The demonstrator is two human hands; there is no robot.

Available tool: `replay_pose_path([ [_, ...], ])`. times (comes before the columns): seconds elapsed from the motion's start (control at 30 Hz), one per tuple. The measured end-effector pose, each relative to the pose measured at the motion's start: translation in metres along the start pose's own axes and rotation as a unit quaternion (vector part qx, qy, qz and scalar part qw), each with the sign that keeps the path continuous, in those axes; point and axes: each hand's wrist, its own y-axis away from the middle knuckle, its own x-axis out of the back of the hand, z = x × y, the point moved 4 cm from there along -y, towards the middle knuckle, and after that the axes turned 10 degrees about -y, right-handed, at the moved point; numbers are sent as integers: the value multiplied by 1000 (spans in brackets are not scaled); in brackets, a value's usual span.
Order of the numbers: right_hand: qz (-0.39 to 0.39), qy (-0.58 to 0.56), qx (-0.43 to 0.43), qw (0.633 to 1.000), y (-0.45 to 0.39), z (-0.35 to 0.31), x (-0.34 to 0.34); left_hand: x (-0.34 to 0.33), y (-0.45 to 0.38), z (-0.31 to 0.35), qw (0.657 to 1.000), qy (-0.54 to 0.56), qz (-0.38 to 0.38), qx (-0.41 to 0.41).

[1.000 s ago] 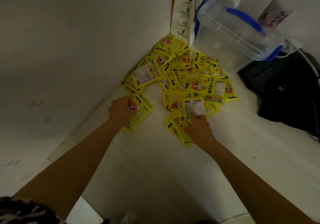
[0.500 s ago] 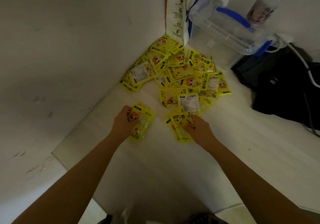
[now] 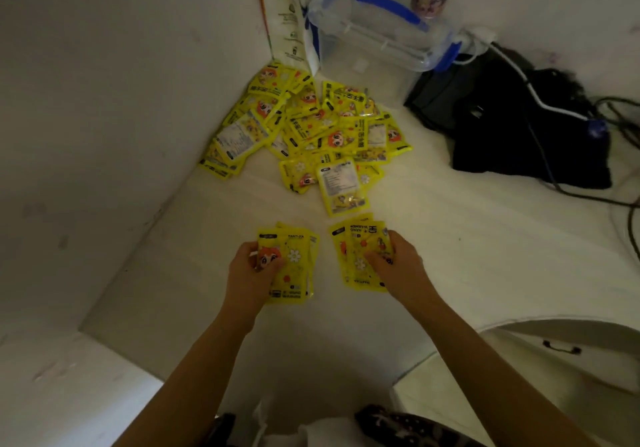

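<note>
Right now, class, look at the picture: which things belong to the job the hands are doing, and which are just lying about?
In the job: left hand, gripping the left stack of yellow packets; right hand, gripping the right stack; the loose pile of packets in the corner.
Lying about: clear box with a blue handle; black bag; white cable.

Two small stacks of glossy yellow hand-warmer sachets, lying flat, near and centre. The left stack (image 3: 296, 259) is slightly fanned; its top sachet lies face up, showing a red-haired cartoon face and a white flower. The right stack (image 3: 358, 242), also fanned, carries "HAND WARMER" lettering upside down. A narrow gap keeps the two apart.
</note>
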Motion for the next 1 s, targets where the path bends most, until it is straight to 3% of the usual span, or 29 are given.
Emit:
replay_pose_path([
  [0.37, 149, -105, -48, 982, 107, 61, -24, -2, 43, -20, 991, -50, -62, -105],
  [0.5, 205, -153, -58, 965, 151, 81, -21, -14, 60, -26, 983, -73, -119, -123],
  [1.0, 394, -261, -148, 869, 299, 199, 8, -122, 168, -44, 906, -203, -295, -227],
])
